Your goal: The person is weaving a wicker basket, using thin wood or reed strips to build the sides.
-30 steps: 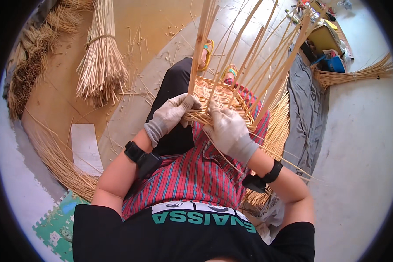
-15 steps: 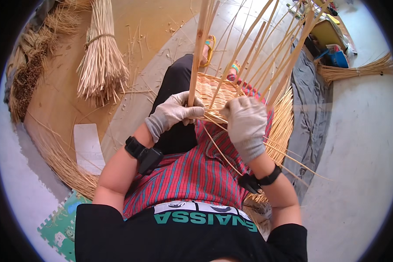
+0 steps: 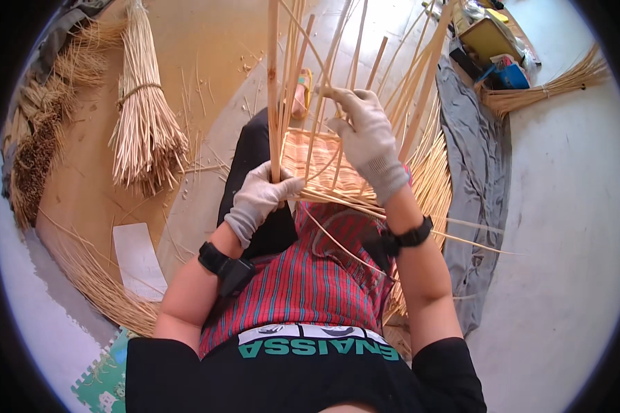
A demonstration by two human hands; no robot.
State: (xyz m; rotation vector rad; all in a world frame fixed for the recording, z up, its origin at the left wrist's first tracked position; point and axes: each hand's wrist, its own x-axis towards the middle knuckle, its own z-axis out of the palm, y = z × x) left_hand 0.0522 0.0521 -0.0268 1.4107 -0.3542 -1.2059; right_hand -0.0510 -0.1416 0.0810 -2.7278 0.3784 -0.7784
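Note:
A woven rattan basket base point(image 3: 315, 164) with tall upright stakes and thin reeds rests over my lap. My left hand point(image 3: 260, 197), in a pale knit glove, grips its near left corner beside a thick wooden stake point(image 3: 273, 110). My gloved right hand point(image 3: 367, 141) is raised among the uprights, its fingers closed on a thin reed near the top. Long loose strands trail from the near edge toward the right, across the red striped cloth point(image 3: 303, 275) on my lap.
A tied reed bundle point(image 3: 145, 124) and dark piles point(image 3: 38, 151) lie at left, a white board point(image 3: 138, 258) and curved strands point(image 3: 76, 275) below. A grey sheet point(image 3: 472, 172), another bundle point(image 3: 544, 89), and bins point(image 3: 506, 72) are at right. A green foam mat point(image 3: 100, 375) is lower left.
My right hand has risen from the basket's near edge up among the uprights. My left hand still holds the corner; the basket and its stakes have shifted leftward in the picture.

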